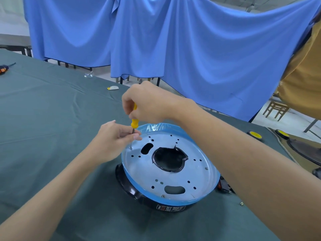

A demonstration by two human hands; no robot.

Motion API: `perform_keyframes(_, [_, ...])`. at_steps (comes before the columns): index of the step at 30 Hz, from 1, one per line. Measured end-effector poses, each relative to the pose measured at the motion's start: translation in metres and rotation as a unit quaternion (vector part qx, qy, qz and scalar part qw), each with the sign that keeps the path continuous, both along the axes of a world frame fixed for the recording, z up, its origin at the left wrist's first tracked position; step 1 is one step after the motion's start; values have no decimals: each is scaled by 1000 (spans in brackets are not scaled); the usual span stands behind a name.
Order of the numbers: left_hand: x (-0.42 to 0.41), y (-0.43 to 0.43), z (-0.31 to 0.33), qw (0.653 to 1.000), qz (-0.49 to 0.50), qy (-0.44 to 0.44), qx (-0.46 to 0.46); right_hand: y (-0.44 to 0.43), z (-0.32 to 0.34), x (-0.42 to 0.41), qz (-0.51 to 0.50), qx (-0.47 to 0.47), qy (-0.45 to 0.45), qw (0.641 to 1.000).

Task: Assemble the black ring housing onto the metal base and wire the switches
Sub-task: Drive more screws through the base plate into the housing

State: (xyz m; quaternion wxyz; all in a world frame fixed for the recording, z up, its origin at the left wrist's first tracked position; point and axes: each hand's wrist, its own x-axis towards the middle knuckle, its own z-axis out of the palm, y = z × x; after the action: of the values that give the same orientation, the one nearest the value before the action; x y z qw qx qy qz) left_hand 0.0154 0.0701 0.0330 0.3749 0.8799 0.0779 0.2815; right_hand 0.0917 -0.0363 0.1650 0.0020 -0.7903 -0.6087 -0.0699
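Seemingly, both hands [149, 101] around screwdriver [134, 123].

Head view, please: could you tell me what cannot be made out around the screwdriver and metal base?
Head view:
- Screwdriver tip: too small; screw engagement unclear.
- Screwdriver handle top: hidden inside right hand.
- Black ring housing: mostly covered by metal base.
- Housing label: text too small.
- Parts beside base: partly hidden by right forearm.
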Motion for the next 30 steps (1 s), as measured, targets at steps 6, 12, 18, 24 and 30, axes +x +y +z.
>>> perform_keyframes(6, [1, -3, -3, 997, 43, -54, -42, 4, -10, 3, -64, -20, -5, 998])
perform_keyframes(12, [-1, 4, -2, 1000, -1, -4, -6, -1, -3, 2, -25, -22, 0, 999])
perform_keyframes(18, [-3, 0, -3, 999, 11, -14, -43, 4, -9, 0, -61, -28, -24, 997])
perform_keyframes(24, [-3, 5, -3, 996, -23, 21, -85, 6, 0, -2, -50, -3, -2, 999])
perform_keyframes(30, [-1, 6, -7, 997, -13, -2, -73, 3, -2, -1, -36, -33, -24, 998])
